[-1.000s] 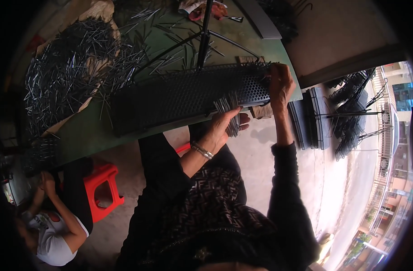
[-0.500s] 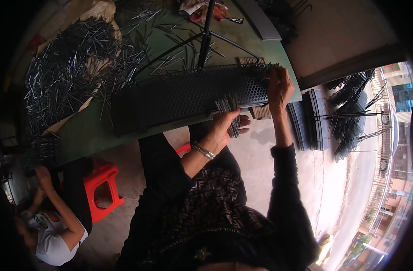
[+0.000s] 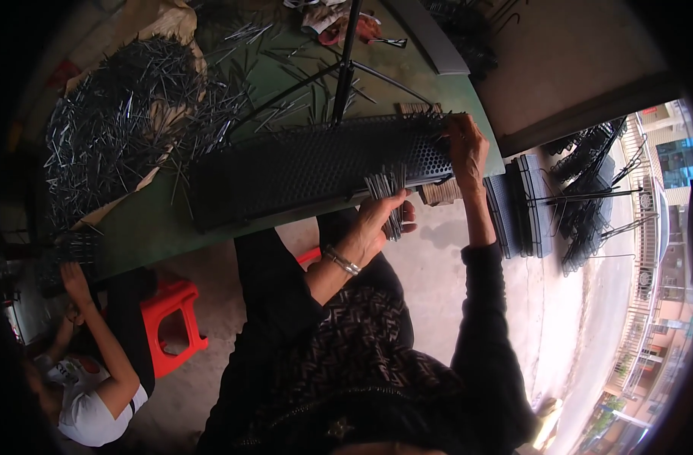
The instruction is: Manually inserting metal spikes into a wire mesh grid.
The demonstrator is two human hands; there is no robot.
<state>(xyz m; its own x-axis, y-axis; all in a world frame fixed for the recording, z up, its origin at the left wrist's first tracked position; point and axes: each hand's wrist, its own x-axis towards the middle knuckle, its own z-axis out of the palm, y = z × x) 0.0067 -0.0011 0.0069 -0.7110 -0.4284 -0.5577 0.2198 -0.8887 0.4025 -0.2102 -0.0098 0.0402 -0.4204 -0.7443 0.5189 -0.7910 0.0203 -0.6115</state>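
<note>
A long black perforated metal panel (image 3: 286,168) lies along the near edge of the green table. In front of its right half, my left hand (image 3: 370,220) is closed around a bunch of thin dark metal pins (image 3: 384,184), which stick out above and below the grip. My right hand (image 3: 469,152) is at the panel's far right corner, thumb and fingers pinched together. What lies between those fingertips is too small and dark to make out. A row of small dark pins (image 3: 426,120) runs along the panel's far edge near that hand.
A heap of loose metal pins (image 3: 126,114) spreads on brown paper at left. A black stand (image 3: 345,76) rises behind the panel. Perforated panels (image 3: 534,205) stand on the floor at right. A red stool (image 3: 172,326) and another person (image 3: 96,402) are at lower left.
My right hand has shifted slightly at the panel's corner, its fingers staying pinched. My left hand keeps hold of the metal pins, its fingers curled in a little. The view has tilted slightly.
</note>
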